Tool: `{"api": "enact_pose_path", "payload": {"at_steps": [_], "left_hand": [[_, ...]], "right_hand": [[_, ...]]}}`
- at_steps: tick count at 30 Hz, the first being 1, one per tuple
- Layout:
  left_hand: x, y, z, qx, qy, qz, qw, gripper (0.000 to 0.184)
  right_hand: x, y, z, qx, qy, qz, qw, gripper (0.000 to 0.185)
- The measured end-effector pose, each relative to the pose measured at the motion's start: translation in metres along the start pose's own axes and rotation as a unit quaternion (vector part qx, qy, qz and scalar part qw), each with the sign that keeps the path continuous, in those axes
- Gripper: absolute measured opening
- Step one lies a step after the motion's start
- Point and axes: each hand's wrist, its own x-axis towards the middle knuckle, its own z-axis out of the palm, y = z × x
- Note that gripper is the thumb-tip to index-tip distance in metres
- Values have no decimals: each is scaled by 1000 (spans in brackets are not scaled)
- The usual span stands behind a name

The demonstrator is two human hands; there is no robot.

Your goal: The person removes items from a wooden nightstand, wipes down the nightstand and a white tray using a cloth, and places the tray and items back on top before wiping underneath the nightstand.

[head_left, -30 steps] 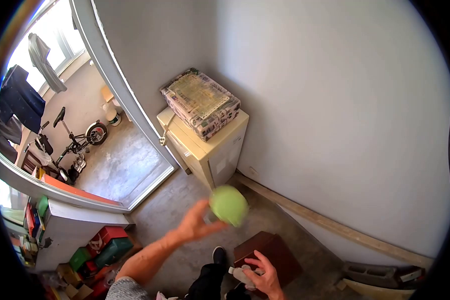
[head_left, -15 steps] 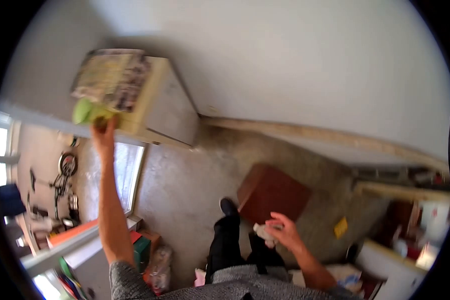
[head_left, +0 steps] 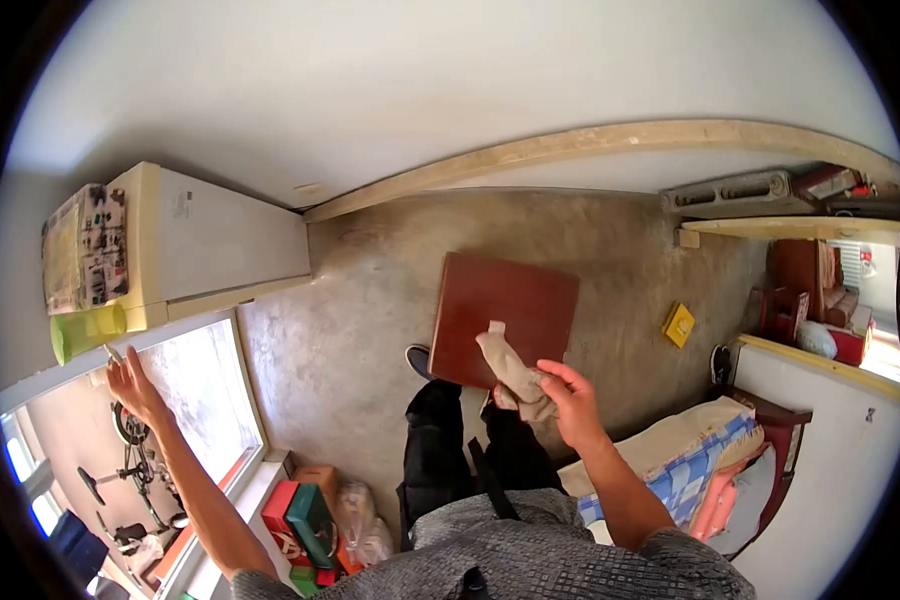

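Observation:
My right hand (head_left: 573, 405) is closed on one end of a crumpled beige cloth (head_left: 515, 372), which hangs over the reddish-brown box (head_left: 505, 310) on the floor. Stretched out to the far left, my left hand (head_left: 135, 388) is just below a translucent green cup (head_left: 88, 333) at the edge of a white cabinet (head_left: 235, 235). A small pale thing (head_left: 113, 353) shows at its fingertips, too small to name. Patterned paper or cloth (head_left: 87, 248) covers part of the cabinet top beside the cup.
A yellow packet (head_left: 678, 325) lies on the concrete floor to the right. A bed with a blue checked cover (head_left: 675, 465) is at the lower right. Red and green boxes (head_left: 305, 520) and plastic bags (head_left: 362, 525) stand at the lower left, below the window (head_left: 205, 385).
The view has turned, so the cabinet now appears further left and lower. My left hand has come away from the green cup a little. The cloth hangs longer from my right hand.

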Motion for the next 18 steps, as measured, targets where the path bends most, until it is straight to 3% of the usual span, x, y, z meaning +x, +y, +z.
{"api": "enact_pose_path", "payload": {"at_steps": [3,4,5,6,7,9,11,12,14,18], "left_hand": [[-61,-11,0,-11,4,-40,999,76],[-87,-13,1,45,-24,-51,997,73],[-117,-17,5,100,-50,-63,992,70],[-152,-30,15,105,-87,-60,989,68],[-187,-46,25,110,-123,-55,985,67],[-264,-74,56,71,-203,-74,974,68],[-336,-65,100,41,-299,-113,946,70],[-373,-73,126,54,-340,-121,931,71],[-435,-89,176,57,-412,-138,899,73],[-514,-78,268,39,-467,-187,864,70]], "right_hand": [[18,13,-21,-41,82,-51,994,43],[26,22,-28,-122,105,-63,985,54],[40,33,-36,-119,103,-62,986,54],[58,47,-46,-337,104,-200,914,57],[77,60,-52,-530,97,-325,777,59],[120,92,-48,-529,71,-328,779,60],[162,119,-44,-606,-34,-341,718,55],[182,126,-42,-605,-32,-337,720,55],[214,128,-35,-638,-71,-404,652,49],[294,95,-49,-634,-60,-444,631,45]]}}
